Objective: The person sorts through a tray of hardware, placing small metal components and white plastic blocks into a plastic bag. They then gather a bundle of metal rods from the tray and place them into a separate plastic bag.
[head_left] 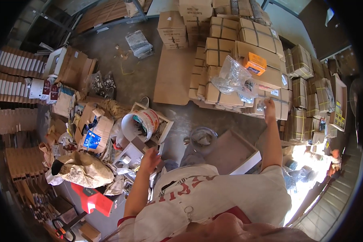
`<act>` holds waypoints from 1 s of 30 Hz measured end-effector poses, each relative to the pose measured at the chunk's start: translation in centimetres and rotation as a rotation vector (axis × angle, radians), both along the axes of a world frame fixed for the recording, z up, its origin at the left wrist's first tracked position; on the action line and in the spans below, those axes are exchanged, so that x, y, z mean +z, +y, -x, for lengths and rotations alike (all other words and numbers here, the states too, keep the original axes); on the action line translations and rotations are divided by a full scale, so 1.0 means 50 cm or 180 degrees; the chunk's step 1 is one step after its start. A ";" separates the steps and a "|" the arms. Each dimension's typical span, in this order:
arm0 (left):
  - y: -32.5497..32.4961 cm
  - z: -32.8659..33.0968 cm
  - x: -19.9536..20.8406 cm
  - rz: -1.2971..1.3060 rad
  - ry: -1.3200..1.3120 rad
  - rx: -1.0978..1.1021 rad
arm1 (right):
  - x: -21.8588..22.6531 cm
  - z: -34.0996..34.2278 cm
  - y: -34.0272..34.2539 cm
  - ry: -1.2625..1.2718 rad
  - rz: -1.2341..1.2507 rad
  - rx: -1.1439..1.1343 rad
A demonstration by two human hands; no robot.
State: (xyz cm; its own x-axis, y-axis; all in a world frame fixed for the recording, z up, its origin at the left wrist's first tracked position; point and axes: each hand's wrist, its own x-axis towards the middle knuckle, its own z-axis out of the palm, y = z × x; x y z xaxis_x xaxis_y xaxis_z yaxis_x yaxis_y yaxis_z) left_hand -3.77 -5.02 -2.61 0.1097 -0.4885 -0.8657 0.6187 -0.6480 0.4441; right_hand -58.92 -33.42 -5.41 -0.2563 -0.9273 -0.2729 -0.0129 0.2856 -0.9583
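My right hand [269, 109] reaches out to the right, against the near side of a stack of strapped brown cartons [221, 52]. Its fingers are closed, with a greyish, clear-looking bit beside them that is too small to name. Just to its left, a crumpled clear plastic bag [234, 76] lies on the stack, next to an orange box [255, 63]. Held low in front of my body, my left hand [150, 160] has loosely bent fingers and no visible object in it. Nearest to it are a small open box [132, 155] and a white bucket [151, 121] with things inside.
A shallow tray-like box [240, 151] and a round clear tub [203, 137] sit by my legs. At left are a crumpled paper sack [82, 169], an open carton [99, 129] and a red pallet jack [92, 199]. More strapped cartons [300, 92] line the right.
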 end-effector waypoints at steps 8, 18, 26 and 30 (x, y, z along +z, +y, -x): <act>0.239 -0.108 -0.093 -0.1034 -0.0777 0.0232 | -0.223 0.047 -0.076 0.2047 -0.0239 0.0261; 0.333 -0.036 -0.030 -0.1469 -0.1724 0.0018 | -0.254 -0.258 0.239 0.3263 -0.1644 0.1815; 0.468 0.015 -0.064 -0.1026 -0.2034 0.1138 | -0.256 -0.539 0.260 0.3338 -0.0304 0.3903; 0.519 0.035 -0.026 -0.1857 -0.1717 0.1526 | -0.222 -0.757 0.236 0.2668 -0.0141 0.4628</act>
